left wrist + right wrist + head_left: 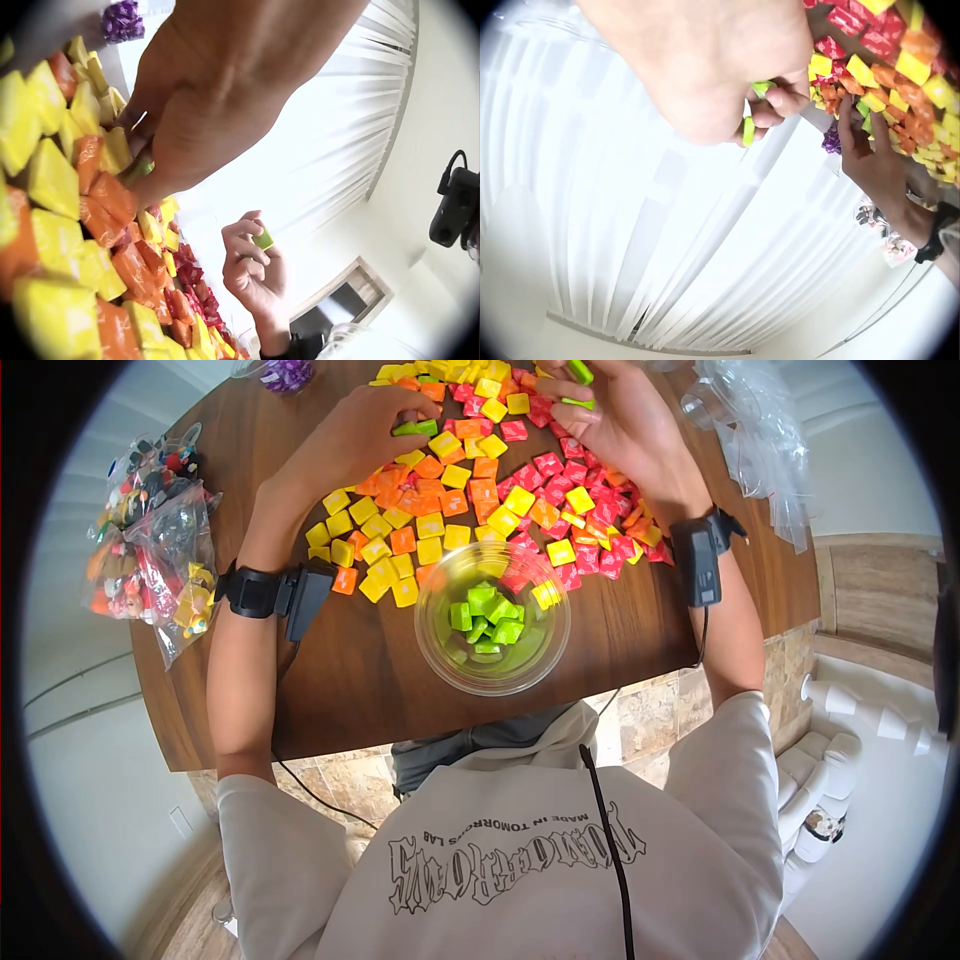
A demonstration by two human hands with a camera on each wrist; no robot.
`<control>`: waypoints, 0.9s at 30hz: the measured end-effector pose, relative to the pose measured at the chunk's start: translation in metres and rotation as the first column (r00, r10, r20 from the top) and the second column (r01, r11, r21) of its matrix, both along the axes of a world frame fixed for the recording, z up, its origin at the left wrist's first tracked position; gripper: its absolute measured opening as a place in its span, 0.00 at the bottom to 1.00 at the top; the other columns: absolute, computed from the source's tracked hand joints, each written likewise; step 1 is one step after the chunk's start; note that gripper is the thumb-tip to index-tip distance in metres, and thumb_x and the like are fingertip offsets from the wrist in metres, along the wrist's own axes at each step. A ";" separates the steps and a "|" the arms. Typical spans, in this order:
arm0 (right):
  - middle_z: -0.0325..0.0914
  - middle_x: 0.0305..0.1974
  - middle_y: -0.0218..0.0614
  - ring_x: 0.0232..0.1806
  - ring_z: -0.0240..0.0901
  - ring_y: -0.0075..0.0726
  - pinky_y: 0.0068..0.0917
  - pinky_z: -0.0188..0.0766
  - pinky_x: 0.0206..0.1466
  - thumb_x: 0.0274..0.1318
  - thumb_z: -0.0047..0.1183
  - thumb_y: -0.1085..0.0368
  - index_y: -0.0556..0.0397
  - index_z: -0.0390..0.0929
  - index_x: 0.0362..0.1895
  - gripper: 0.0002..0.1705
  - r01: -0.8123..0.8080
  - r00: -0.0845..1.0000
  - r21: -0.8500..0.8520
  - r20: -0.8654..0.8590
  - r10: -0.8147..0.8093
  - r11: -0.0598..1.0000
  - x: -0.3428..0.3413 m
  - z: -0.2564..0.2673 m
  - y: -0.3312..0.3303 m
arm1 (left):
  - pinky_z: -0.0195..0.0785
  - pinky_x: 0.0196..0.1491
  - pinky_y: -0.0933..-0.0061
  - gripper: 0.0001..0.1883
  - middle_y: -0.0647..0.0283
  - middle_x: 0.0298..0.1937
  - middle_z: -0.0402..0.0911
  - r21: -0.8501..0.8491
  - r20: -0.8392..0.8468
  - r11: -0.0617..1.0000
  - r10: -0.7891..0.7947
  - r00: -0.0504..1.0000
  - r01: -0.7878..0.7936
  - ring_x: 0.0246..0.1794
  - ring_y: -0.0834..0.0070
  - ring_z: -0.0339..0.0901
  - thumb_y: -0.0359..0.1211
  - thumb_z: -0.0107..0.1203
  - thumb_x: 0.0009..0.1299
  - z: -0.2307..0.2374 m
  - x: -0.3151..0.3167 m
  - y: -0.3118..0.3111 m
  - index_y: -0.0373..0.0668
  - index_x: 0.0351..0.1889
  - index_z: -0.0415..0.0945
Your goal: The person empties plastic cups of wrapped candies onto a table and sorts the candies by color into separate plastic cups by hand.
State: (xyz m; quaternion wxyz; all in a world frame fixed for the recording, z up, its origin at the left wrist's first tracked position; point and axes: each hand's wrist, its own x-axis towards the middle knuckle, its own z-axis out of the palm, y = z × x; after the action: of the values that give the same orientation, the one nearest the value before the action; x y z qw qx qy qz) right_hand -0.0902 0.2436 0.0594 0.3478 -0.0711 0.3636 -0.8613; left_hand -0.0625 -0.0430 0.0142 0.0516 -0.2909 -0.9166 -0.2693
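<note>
My left hand (350,445) reaches into the pile, its thumb and fingers around a green wrapped piece (414,429); the left wrist view shows that green piece (139,171) partly hidden by the fingers. Raised over the pile's far right side, my right hand (630,435) has curled fingers holding two green pieces, one (762,89) near the fingertips and another (748,131) lower between the fingers. A clear round tub (435,650) with several green pieces (480,601) stands near the table's front edge.
Yellow (429,525), orange (454,502) and red pieces (548,464) spread across the wooden table (340,690). Bags of small figures (145,550) lie at the left, a container of purple pieces (287,374) at the far left, and clear plastic bags (755,440) at the right.
</note>
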 end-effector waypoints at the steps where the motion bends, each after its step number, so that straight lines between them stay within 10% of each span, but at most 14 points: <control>1: 0.62 0.25 0.21 0.20 0.50 0.17 0.19 0.52 0.22 0.81 0.41 0.55 0.51 0.72 0.43 0.15 -0.004 1.000 0.001 -0.006 0.004 1.000 -0.007 0.002 -0.005 | 0.66 0.35 0.72 0.17 0.62 0.32 0.79 0.012 0.019 0.999 0.031 0.999 -0.032 0.28 0.77 0.68 0.33 0.65 0.71 0.004 -0.001 -0.001 0.37 0.55 0.81; 4: 0.60 0.24 0.19 0.21 0.48 0.16 0.19 0.52 0.21 0.82 0.39 0.55 0.50 0.74 0.41 0.17 0.005 0.991 0.256 -0.132 0.029 0.967 -0.030 -0.005 -0.035 | 0.69 0.37 0.76 0.17 0.65 0.34 0.82 0.190 0.191 0.964 0.152 0.970 -0.188 0.32 0.81 0.73 0.34 0.65 0.72 0.000 -0.022 -0.029 0.37 0.56 0.82; 5: 0.67 0.25 0.28 0.24 0.58 0.28 0.27 0.59 0.25 0.78 0.43 0.56 0.52 0.76 0.40 0.16 0.228 0.788 0.393 -0.612 0.069 0.891 -0.045 -0.015 -0.050 | 0.71 0.39 0.78 0.18 0.66 0.36 0.83 0.327 0.349 0.890 0.200 0.915 -0.319 0.35 0.83 0.76 0.36 0.66 0.72 -0.003 -0.030 -0.038 0.37 0.56 0.83; 7: 0.80 0.26 0.46 0.29 0.79 0.51 0.42 0.74 0.32 0.70 0.52 0.59 0.57 0.81 0.37 0.14 0.678 -0.113 0.217 -0.914 0.391 0.703 -0.059 -0.025 -0.075 | 0.73 0.43 0.81 0.19 0.67 0.40 0.85 0.382 0.343 0.839 0.260 0.903 -0.387 0.39 0.85 0.79 0.38 0.66 0.73 0.017 -0.025 -0.042 0.38 0.57 0.83; 8: 0.80 0.26 0.46 0.29 0.79 0.51 0.42 0.74 0.32 0.70 0.52 0.59 0.57 0.81 0.37 0.14 0.674 -0.115 0.216 -0.914 0.389 0.706 -0.056 -0.025 -0.080 | 0.73 0.42 0.82 0.19 0.68 0.40 0.85 0.470 0.353 0.770 0.284 0.891 -0.432 0.39 0.86 0.78 0.38 0.65 0.73 0.021 -0.024 -0.048 0.38 0.57 0.83; 10: 0.84 0.36 0.57 0.41 0.81 0.66 0.53 0.78 0.44 0.63 0.56 0.62 0.57 0.84 0.38 0.11 0.832 0.109 0.467 -0.668 0.736 0.300 -0.044 -0.026 -0.088 | 0.72 0.41 0.83 0.18 0.71 0.40 0.84 0.513 0.402 0.745 0.230 0.886 -0.426 0.38 0.85 0.78 0.37 0.66 0.73 0.028 -0.030 -0.078 0.38 0.56 0.83; 13: 0.85 0.37 0.54 0.40 0.82 0.62 0.53 0.79 0.46 0.62 0.56 0.62 0.54 0.86 0.39 0.10 0.767 0.044 0.456 -0.739 0.672 0.451 -0.039 -0.031 -0.082 | 0.71 0.32 0.78 0.08 0.63 0.29 0.82 0.220 0.425 0.813 0.417 0.803 -0.539 0.26 0.76 0.78 0.31 0.59 0.70 0.128 0.046 0.002 0.37 0.42 0.82; 17: 0.84 0.36 0.58 0.41 0.82 0.64 0.52 0.79 0.46 0.61 0.59 0.60 0.56 0.87 0.42 0.13 0.784 0.092 0.480 -0.718 0.690 0.394 -0.043 -0.027 -0.081 | 0.71 0.38 0.76 0.15 0.66 0.39 0.85 0.128 0.224 0.962 -0.266 0.938 0.242 0.35 0.72 0.80 0.30 0.68 0.64 0.125 0.087 0.008 0.40 0.48 0.83; 25: 0.83 0.31 0.57 0.36 0.83 0.58 0.46 0.78 0.43 0.60 0.60 0.61 0.61 0.85 0.36 0.13 0.808 0.080 0.505 -0.604 0.793 0.304 -0.042 -0.016 -0.080 | 0.70 0.47 0.61 0.17 0.64 0.45 0.82 -0.025 -0.042 0.946 -0.323 0.946 0.322 0.41 0.60 0.79 0.36 0.68 0.61 0.094 0.121 0.052 0.43 0.48 0.83; 27: 0.81 0.26 0.48 0.28 0.78 0.40 0.36 0.73 0.36 0.61 0.58 0.63 0.61 0.81 0.32 0.12 0.528 0.263 0.657 -0.729 0.632 0.538 -0.034 0.006 -0.061 | 0.69 0.46 0.61 0.17 0.63 0.45 0.81 -0.069 0.004 0.943 -0.325 0.946 0.324 0.41 0.60 0.79 0.36 0.68 0.62 0.115 0.133 0.055 0.43 0.48 0.83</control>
State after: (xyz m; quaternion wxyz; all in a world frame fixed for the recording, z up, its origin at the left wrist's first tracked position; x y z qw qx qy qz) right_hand -0.1243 0.1829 0.0651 0.0697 -0.4149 0.8507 -0.3151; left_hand 0.0709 0.0117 0.1294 -0.0001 -0.4404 -0.8647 -0.2416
